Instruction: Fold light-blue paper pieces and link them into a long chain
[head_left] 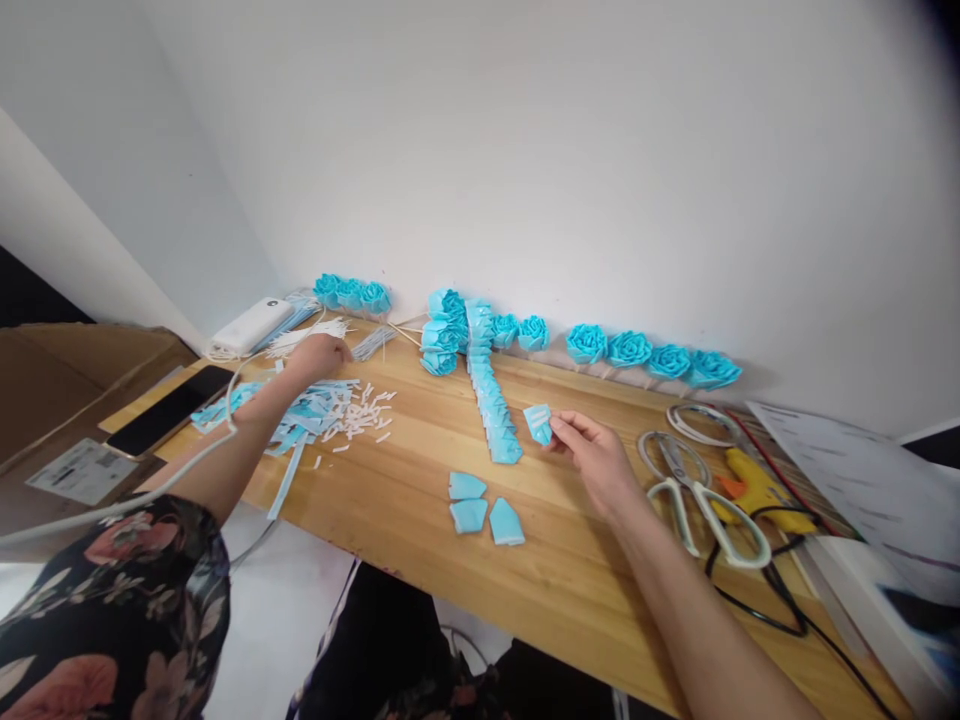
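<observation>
My right hand (592,450) pinches a small blue petal piece (538,423) with white strips on its face, just above the table. Left of it runs a long overlapping row of blue petals (491,400). Three loose petals (506,522) lie nearer the front edge. My left hand (322,358) is at the back left, fingers curled down beside a bundle of thin white strips (289,342); its fingertips are partly hidden, and what they hold cannot be made out. Below that hand lie a heap of blue and white scraps (307,415) and many short white bits (364,410).
Blue ribbon-like roses (628,349) line the wall. On the right lie scissors (727,525), a yellow glue gun (757,490) with a black cable, and a wire coil (701,425). A phone (171,410), white power bank (251,325) and cardboard box (60,390) are left.
</observation>
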